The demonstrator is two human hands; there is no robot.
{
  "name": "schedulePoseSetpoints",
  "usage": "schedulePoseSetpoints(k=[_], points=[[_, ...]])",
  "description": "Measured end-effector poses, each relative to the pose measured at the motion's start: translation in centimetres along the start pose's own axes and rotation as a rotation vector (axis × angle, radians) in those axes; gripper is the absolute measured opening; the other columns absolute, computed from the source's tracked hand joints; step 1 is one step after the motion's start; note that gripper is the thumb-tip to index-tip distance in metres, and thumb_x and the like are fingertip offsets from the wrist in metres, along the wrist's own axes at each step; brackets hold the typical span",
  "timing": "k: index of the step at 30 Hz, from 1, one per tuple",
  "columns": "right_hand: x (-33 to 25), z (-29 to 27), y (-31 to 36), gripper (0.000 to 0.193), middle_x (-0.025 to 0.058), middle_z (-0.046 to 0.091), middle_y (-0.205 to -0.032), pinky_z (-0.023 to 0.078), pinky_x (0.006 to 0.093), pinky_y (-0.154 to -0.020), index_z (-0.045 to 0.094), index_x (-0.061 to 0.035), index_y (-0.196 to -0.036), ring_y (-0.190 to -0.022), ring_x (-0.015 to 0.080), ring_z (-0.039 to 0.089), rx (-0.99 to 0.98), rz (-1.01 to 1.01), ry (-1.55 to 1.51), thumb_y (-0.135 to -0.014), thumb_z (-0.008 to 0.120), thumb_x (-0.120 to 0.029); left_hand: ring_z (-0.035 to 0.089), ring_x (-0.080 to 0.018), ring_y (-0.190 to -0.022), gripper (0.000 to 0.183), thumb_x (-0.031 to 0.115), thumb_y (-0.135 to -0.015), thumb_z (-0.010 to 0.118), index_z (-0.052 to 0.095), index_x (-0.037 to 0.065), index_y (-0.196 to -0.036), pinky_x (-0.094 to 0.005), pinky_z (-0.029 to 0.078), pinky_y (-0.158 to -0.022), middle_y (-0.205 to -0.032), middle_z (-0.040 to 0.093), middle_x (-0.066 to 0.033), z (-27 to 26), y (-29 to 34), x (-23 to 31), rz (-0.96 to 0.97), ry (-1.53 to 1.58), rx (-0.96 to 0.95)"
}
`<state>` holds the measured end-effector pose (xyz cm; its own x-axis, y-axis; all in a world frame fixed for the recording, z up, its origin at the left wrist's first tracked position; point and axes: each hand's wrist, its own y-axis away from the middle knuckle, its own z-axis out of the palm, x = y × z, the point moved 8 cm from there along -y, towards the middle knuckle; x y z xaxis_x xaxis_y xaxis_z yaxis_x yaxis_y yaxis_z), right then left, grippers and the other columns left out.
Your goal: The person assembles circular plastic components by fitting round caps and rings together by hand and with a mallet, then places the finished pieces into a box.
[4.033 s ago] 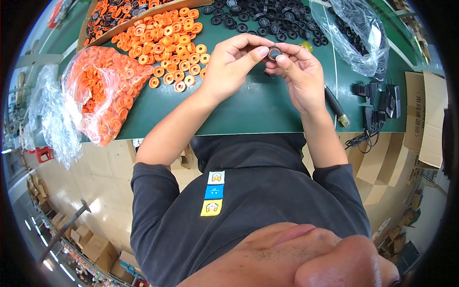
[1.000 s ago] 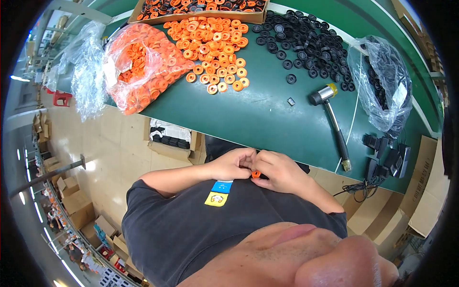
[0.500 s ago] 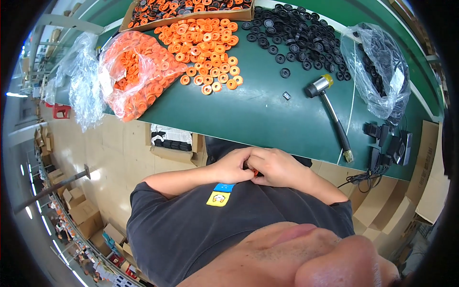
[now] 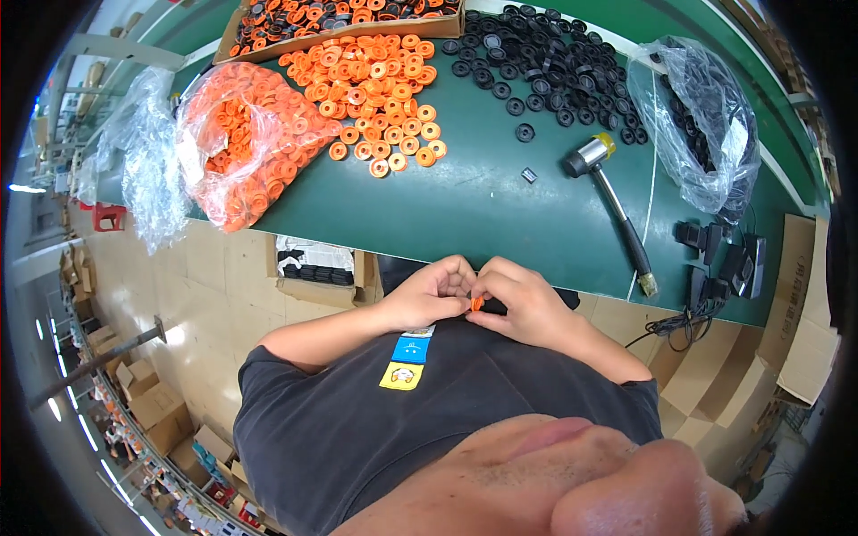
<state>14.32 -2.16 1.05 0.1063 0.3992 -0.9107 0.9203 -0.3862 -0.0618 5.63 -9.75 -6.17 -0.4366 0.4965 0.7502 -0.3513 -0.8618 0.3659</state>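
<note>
Close to my chest, just below the table edge, a small round orange piece (image 4: 476, 304) shows between my hands. My right hand (image 4: 527, 306) pinches it between thumb and fingers. Curled against its other side, my left hand (image 4: 429, 297) has its thumb and fingertips on it; part of the piece is covered by the fingers. Beyond them on the green table (image 4: 402, 214) lie a heap of orange round pieces with centre holes (image 4: 375, 89) and a heap of black round caps (image 4: 554, 71).
A rubber-and-yellow-headed mallet (image 4: 617, 201) lies at right, near black adapters with cables (image 4: 715, 268). Clear bags of orange pieces (image 4: 259, 152) and black pieces (image 4: 706, 125) flank the heaps. A cardboard tray (image 4: 349, 31) of mixed pieces stands behind. A small dark chip-like square (image 4: 528, 175) lies mid-table.
My hands have drawn slightly apart and their fingers have lifted, so more of the orange piece shows between them. The whole view has shifted a little.
</note>
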Motion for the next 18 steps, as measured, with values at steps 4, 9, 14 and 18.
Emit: schedulePoseSetpoints(k=[4,9,14,18], points=[[-0.7,0.4,-0.1,0.031,0.0109,0.057,-0.091,0.052,0.0411,-0.072,0.060,-0.0035,-0.093,-0.081,0.0329,0.062,-0.038,-0.152,0.066,-0.072,0.083,-0.010,0.057,-0.0082,-0.094,0.023,-0.003,-0.091,0.056,0.048,0.004,-0.111,-0.0239,0.044,-0.084,-0.102,0.060,-0.0030,0.1,0.2,0.3,-0.027,0.041,-0.025],[0.2,-0.3,0.0,0.033,0.0107,0.058,-0.092,0.052,0.0407,-0.071,0.061,-0.0037,-0.095,-0.082,0.0322,0.062,0.053,0.001,0.031,-0.071,0.083,-0.010,0.058,-0.0081,-0.096,0.025,-0.005,-0.091,0.058,0.048,0.003,-0.113,-0.0238,0.045,-0.084,-0.103,0.060,-0.0031,-0.4,0.3,0.4,0.008,-0.017,0.016],[-0.5,-0.7,-0.2,0.032,0.0101,0.059,-0.093,0.052,0.0401,-0.070,0.062,-0.0039,-0.096,-0.082,0.0314,0.063,0.092,-0.090,0.038,-0.072,0.082,-0.010,0.058,-0.0073,-0.094,0.025,-0.005,-0.091,0.058,0.049,0.003,-0.112,-0.0234,0.046,-0.083,-0.103,0.060,-0.0028,-0.4,0.3,0.5,0.042,0.065,0.061],[-1.4,-0.1,-0.1,0.028,0.0088,0.060,-0.095,0.054,0.0394,-0.070,0.064,-0.0041,-0.096,-0.083,0.0295,0.064,0.038,-0.179,0.099,-0.074,0.080,-0.009,0.059,-0.0067,-0.093,0.026,-0.004,-0.090,0.058,0.050,0.003,-0.113,-0.0228,0.048,-0.082,-0.103,0.061,-0.0023,-0.1,0.4,1.0,0.057,0.076,0.062]])
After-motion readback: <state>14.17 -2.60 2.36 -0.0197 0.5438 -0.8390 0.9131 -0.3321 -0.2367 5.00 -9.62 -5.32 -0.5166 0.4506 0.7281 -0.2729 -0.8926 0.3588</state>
